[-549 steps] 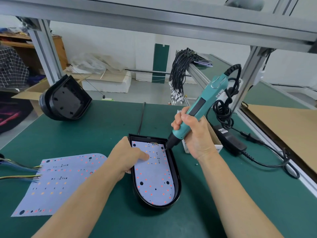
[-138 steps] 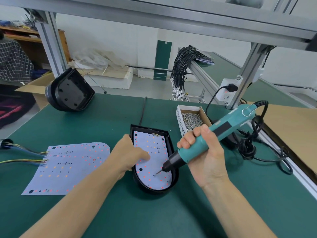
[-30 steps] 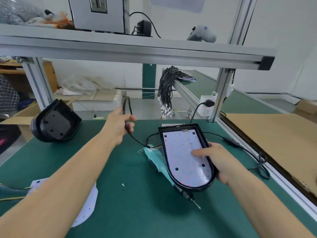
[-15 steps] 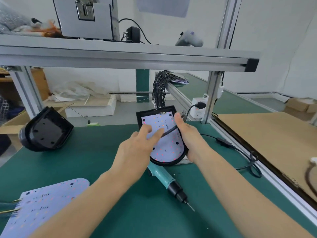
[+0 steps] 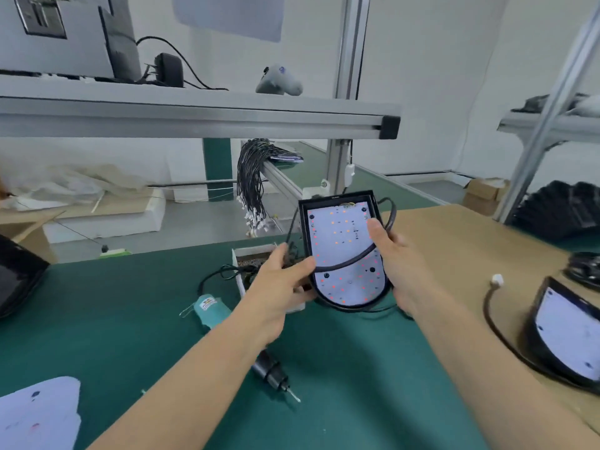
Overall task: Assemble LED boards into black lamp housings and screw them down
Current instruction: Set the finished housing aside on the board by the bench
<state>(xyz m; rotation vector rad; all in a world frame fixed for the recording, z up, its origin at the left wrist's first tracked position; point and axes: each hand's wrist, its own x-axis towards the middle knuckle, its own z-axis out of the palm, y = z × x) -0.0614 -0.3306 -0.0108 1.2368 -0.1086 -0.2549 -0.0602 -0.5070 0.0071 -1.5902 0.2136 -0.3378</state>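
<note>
Black lamp housing lifted between both hands; left hand and right hand grip its edges.

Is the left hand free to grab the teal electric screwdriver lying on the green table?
Probably not yet: the left hand grips the black lamp housing. The teal electric screwdriver lies just below that forearm, uncovered, so letting go would free it.

The lamp housing looks like black plastic, a bit shiny on its rim. The LED board inside is flat, white and smooth. The counter has a dull green mat. The beam above is grey brushed metal. The screwdriver looks like teal plastic.
</note>
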